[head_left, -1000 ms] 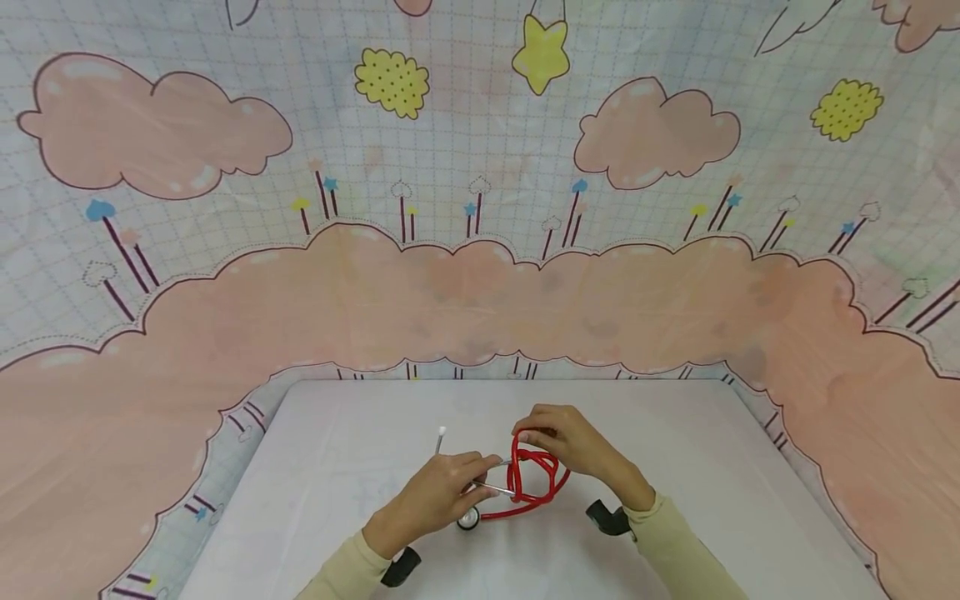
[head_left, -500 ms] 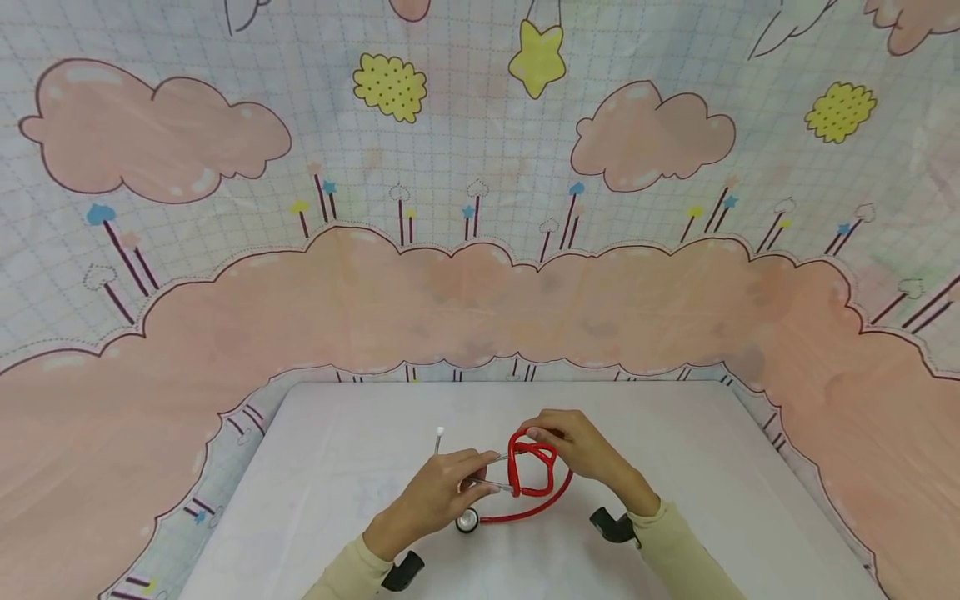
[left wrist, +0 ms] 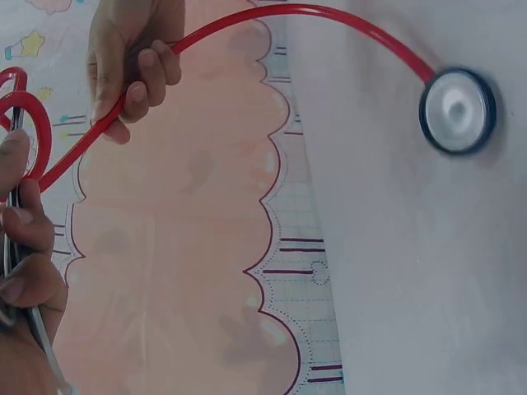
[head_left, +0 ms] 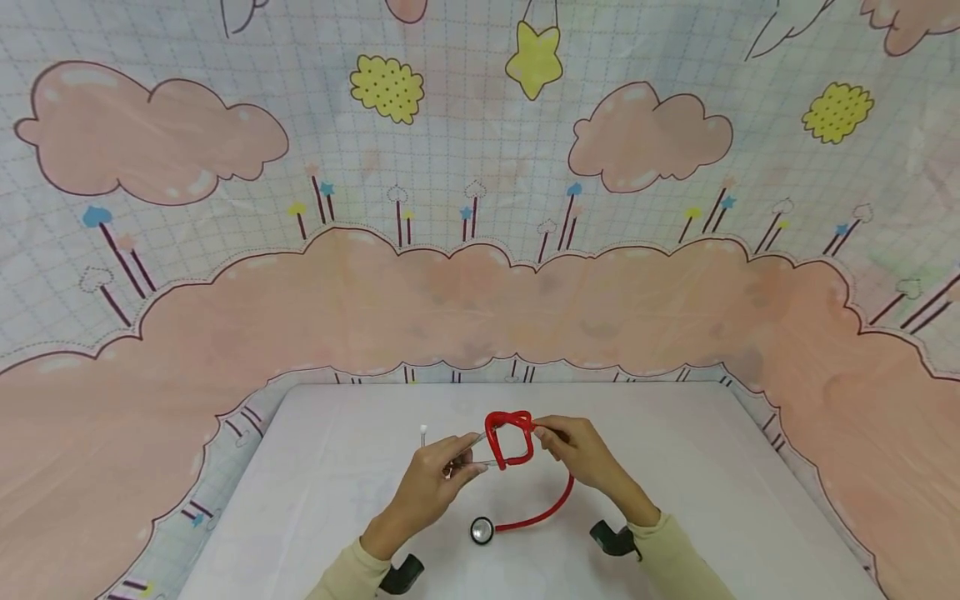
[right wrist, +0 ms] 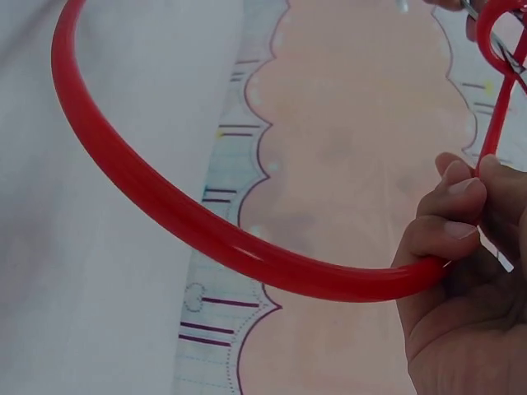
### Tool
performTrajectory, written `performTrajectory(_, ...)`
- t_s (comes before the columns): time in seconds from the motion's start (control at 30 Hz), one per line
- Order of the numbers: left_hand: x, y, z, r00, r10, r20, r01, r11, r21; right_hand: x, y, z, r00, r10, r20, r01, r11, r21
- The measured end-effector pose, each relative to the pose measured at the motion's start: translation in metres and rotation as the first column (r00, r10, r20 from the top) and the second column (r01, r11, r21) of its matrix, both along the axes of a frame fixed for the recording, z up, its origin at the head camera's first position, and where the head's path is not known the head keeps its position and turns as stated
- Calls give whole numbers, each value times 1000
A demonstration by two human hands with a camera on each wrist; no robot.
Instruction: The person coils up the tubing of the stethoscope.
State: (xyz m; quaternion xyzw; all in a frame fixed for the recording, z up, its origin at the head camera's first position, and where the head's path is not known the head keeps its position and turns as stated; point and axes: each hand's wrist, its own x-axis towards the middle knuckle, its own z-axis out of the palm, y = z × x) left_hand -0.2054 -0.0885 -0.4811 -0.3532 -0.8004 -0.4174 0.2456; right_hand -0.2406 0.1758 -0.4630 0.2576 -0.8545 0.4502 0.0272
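Observation:
A stethoscope (head_left: 531, 454) with red tubing is held up between both hands, its tube looped in a knot around the metal ear tubes. My left hand (head_left: 431, 483) grips the metal ear tubes; one white eartip (head_left: 423, 430) sticks up behind the fingers. The fingers of my right hand (head_left: 581, 450) curl round the red tube just right of the loop, as the right wrist view also shows. From that hand the tube (right wrist: 222, 247) hangs in a curve down to the round silver chest piece (left wrist: 458, 111), which has a dark rim and sits low over the white table.
The white table (head_left: 315, 450) spreads under the hands. Behind and beside it hangs a printed cloth (head_left: 480, 308) with clouds and stars. A black wrist camera (head_left: 613, 538) is strapped at the right sleeve, another camera (head_left: 402, 575) at the left.
Both hands have lifted the knotted loop up and to the left, and the loop has drawn smaller. The chest piece has slid slightly right, with more tube hanging from the right hand.

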Motion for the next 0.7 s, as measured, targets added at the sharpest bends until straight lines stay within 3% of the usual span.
performTrajectory(0.37,-4,1,2,990,89,105,-100,989,108,3,-4,-12,997,-52,60,55,997,-50)
performTrajectory(0.7,-18,10,3,984,142,111,-160,971,177,8,-23,-18,988,-138,64,145,981,-130)
